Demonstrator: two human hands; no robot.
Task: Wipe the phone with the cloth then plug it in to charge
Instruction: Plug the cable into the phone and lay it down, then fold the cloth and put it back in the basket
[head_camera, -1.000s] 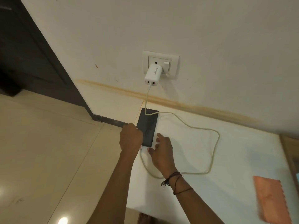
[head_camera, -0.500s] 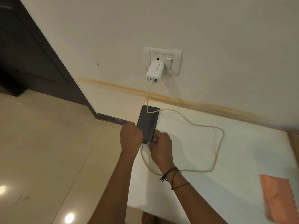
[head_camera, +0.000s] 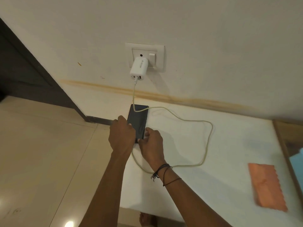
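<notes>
The phone [head_camera: 138, 122], lengthwise toward the wall [head_camera: 213, 46], is gripped sideways by the left hand [head_camera: 122, 136], its near end pinched by the right hand [head_camera: 151, 143]

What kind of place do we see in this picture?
Most likely a room in a home. A wall socket with a white charger plugged in sits just above a white surface, glossy floor tiles lie beside it, and what looks like a dark door stands at the left.
</notes>
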